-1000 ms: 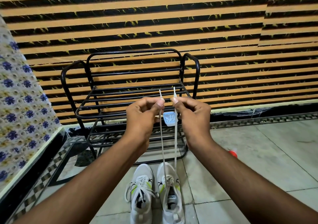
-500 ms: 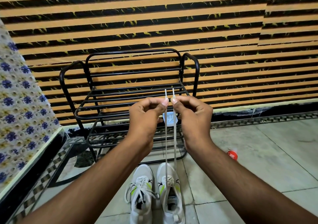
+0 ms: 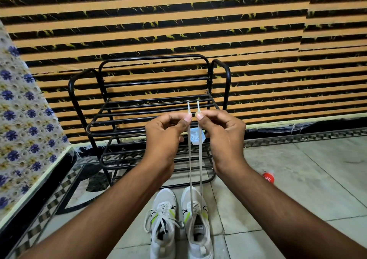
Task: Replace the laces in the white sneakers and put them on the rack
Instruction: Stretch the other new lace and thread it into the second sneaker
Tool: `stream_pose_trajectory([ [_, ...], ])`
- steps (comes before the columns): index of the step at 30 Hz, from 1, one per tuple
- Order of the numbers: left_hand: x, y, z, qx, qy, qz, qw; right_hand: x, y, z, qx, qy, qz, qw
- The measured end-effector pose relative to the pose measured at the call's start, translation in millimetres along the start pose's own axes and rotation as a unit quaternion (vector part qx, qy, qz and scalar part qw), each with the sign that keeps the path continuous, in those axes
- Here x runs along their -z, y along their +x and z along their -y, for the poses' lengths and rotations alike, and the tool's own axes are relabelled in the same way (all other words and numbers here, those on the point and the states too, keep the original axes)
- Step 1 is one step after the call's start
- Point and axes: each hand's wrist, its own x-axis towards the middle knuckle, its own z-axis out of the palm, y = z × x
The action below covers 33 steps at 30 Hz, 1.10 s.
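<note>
Two hands rise before us, each pinching one end of a white lace: our left hand (image 3: 164,137) and right hand (image 3: 222,137), thumbs nearly meeting. The lace (image 3: 195,165) runs taut in two strands down to the right sneaker (image 3: 198,225) on the floor tiles. The left sneaker (image 3: 162,225) stands just beside it, laced. A black rack (image 3: 158,107) stands behind. A small white tag (image 3: 195,136) shows between our hands, partly hidden. A red thing (image 3: 268,177) at right is blurred.
</note>
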Motion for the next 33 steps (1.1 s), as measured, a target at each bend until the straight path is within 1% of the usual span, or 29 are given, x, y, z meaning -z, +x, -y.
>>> stream_pose_trajectory([
  [8,2.5,1.6,1.8,-0.004,0.007,0.0,1.0,-1.0,-0.4,-0.4,-0.004,-0.002,0.002,1.0],
  [19,3.7,-2.3,3.2,-0.041,0.004,0.007,0.999,-3.3,-2.2,1.4,-0.002,0.0,0.006,1.0],
  [23,2.7,-4.0,1.8,-0.033,-0.013,-0.001,0.999,-2.8,-2.4,1.9,-0.002,0.014,0.001,1.0],
  [29,2.0,-7.1,2.1,-0.039,0.0,0.001,0.999,-1.7,-2.1,1.4,0.001,0.0,0.007,1.0],
  [33,3.9,-7.3,4.7,-0.037,0.005,-0.011,0.999,-1.3,-2.3,-1.3,0.003,0.016,0.003,1.0],
])
